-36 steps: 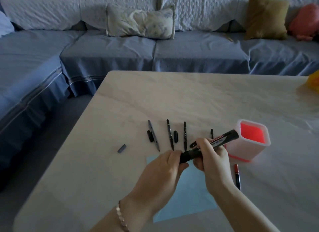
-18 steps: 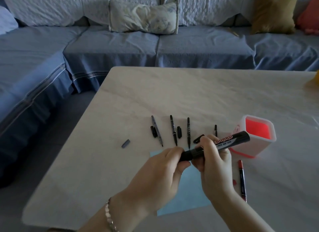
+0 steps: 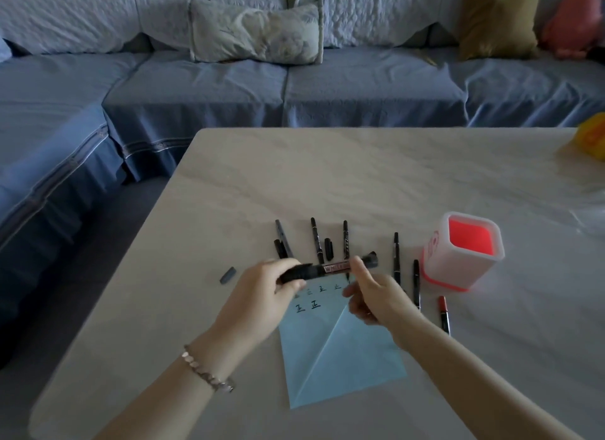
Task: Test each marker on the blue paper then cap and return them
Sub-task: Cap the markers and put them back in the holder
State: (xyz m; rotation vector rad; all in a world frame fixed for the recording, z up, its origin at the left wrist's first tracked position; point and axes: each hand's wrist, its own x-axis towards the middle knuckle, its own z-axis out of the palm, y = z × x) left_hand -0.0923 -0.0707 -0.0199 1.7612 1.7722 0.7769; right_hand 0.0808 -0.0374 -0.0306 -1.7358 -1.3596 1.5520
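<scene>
Both the left hand [image 3: 262, 289] and the right hand [image 3: 376, 295] grip a thick black whiteboard marker [image 3: 327, 269] with a red label, level over the blue paper [image 3: 340, 351].

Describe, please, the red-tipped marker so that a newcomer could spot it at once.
On the pale table, find the white cup with the red inside, at the right. Nearer the person than the cup, right of the blue paper, lies a slim marker. It alone has a red end; the black markers beside it have none.
</scene>
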